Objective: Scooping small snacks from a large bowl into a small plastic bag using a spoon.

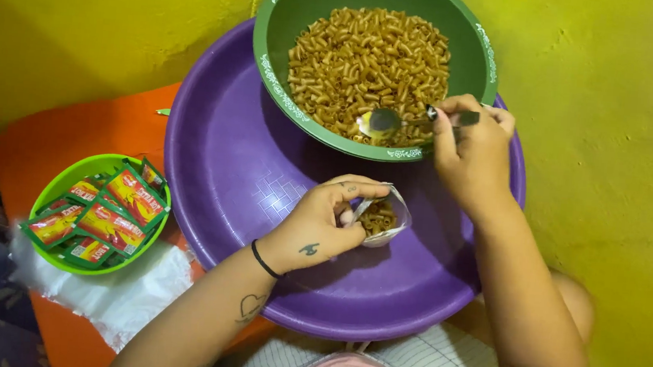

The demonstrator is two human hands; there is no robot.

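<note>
My left hand (pixel 322 222) holds open a small clear plastic bag (pixel 384 219) partly filled with brown macaroni, over the purple basin (pixel 227 168). My right hand (pixel 472 152) grips a metal spoon (pixel 384 121), whose bowl rests at the near edge of the macaroni (pixel 368 55) inside the green bowl (pixel 277 16). The green bowl sits tilted on the far rim of the purple basin. The spoon's bowl looks nearly empty.
A small light-green bowl (pixel 58 186) at the left holds several red-and-green sachets (pixel 119 206). Under it lie clear plastic bags (pixel 124 292) on an orange mat (pixel 90 134). A yellow wall or floor surrounds the basin. My knee shows at lower right.
</note>
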